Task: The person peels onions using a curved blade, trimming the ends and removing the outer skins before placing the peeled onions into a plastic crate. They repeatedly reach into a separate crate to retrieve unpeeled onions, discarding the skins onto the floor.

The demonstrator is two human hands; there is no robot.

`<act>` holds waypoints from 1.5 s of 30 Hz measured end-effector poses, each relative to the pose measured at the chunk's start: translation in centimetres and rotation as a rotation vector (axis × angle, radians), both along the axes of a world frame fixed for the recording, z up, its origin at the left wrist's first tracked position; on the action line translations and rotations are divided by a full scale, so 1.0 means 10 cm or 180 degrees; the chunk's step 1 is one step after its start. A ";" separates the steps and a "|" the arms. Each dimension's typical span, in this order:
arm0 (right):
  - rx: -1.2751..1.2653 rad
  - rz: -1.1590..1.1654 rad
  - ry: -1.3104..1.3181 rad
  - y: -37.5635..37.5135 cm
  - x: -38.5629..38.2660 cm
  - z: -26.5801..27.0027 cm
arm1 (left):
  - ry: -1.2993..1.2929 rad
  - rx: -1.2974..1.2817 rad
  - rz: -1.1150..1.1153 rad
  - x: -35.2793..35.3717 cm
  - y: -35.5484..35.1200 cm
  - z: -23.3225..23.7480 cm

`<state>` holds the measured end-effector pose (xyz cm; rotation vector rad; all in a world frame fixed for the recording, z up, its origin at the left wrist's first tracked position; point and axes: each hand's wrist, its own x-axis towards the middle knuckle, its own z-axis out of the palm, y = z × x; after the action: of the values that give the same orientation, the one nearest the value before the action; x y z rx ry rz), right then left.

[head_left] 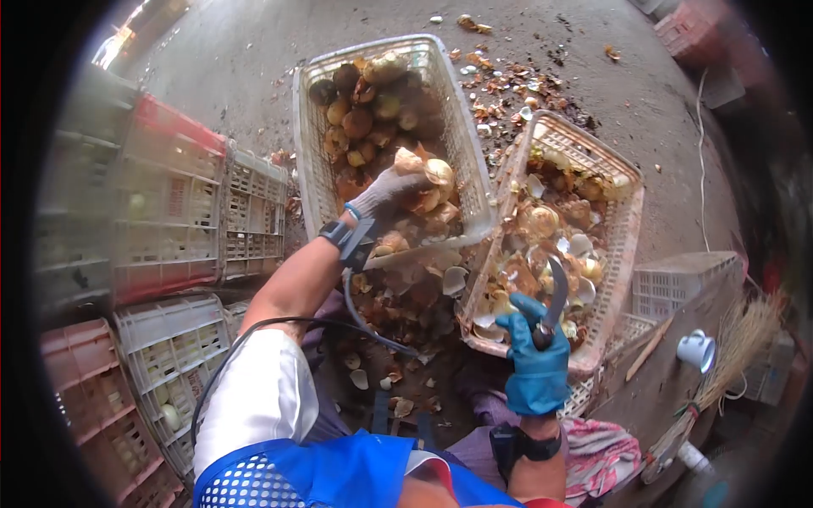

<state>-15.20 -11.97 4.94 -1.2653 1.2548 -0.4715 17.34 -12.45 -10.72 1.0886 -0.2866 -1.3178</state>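
Note:
My left hand (391, 190), in a pale knitted glove, is closed around an onion (439, 173) with loose brown skin. It is over the near half of a white slatted crate (309, 127), where more brown onions (357, 124) and peelings lie. My right hand (539, 366), in a blue rubber glove, grips a small curved knife (558, 292) by its dark handle, blade upward. That hand is at the near end of a second, dirtier crate (622, 229), which holds onion skins and pieces (542, 222). The lower part of the held onion is hidden by my fingers.
Stacked crates (174, 199) stand at the left, some with onions inside. Peelings (525, 89) litter the floor beyond the crates and between my legs. At the right are a white mug (696, 350), a straw broom (735, 347) and a pink-and-white cloth (600, 457).

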 end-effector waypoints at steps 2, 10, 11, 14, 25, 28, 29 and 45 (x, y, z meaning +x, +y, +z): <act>-0.0234 0.0016 -0.0153 0.04 -0.05 -0.03 | 0.0010 0.0028 -0.0201 -0.27 0.17 0.59; -0.0462 -0.0013 -0.0410 0.19 -0.30 0.14 | -0.1275 -0.0114 -0.1505 -1.37 0.73 1.53; -0.0375 -0.0001 -0.0464 0.19 -0.37 0.20 | -0.1580 -0.0085 -0.1659 -1.49 0.73 1.58; 0.0057 -0.0138 -0.0767 0.11 -0.61 0.32 | -0.1851 -0.0189 -0.1675 -1.71 0.64 1.68; 0.0587 -0.1334 -0.2824 -0.28 -1.06 0.21 | -0.6095 0.0014 -0.1494 -2.12 0.17 1.73; 0.0255 -0.1266 -0.2291 -0.29 -1.07 0.26 | -0.5467 0.0068 -0.1057 -2.11 0.18 1.79; 0.0140 -0.1208 -0.2073 -0.28 -1.05 0.27 | -0.4805 0.0155 -0.1235 -2.09 0.19 1.86; -0.1312 0.0330 -0.0100 0.23 -0.30 -0.01 | 0.0747 -0.1003 -0.0382 -1.58 1.16 1.42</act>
<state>-18.19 -9.69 4.87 -1.6530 1.0911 -0.6958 1.58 -0.87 3.50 0.6539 -0.3739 -1.4363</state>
